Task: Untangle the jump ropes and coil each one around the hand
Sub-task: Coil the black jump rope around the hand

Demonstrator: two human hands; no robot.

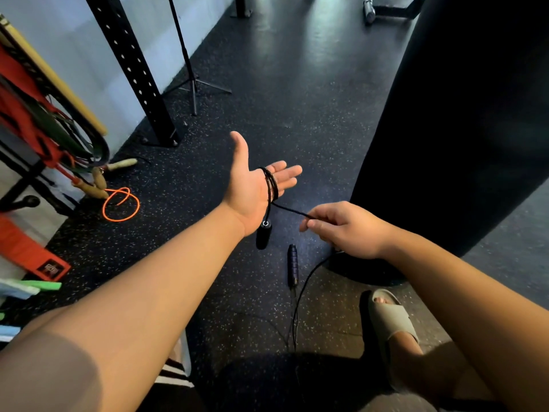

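Observation:
My left hand [255,182] is stretched out palm up with straight fingers, and a black jump rope [271,185] is wound around it in a few turns. One black handle [263,236] dangles below the palm. My right hand [341,227] pinches the rope a short way from the coil, and the cord runs taut between both hands. From the right hand the rope drops to the floor. A second black handle [292,264] lies on the floor below the hands. An orange jump rope [121,204] with wooden handles [99,181] lies looped by the rack at the left.
A big black punching bag [451,129] stands close on the right. A black perforated rig post [133,69] and a thin tripod stand [193,84] rise at the back left. A rack with resistance bands [53,123] fills the left edge. My sandalled foot [392,322] is lower right.

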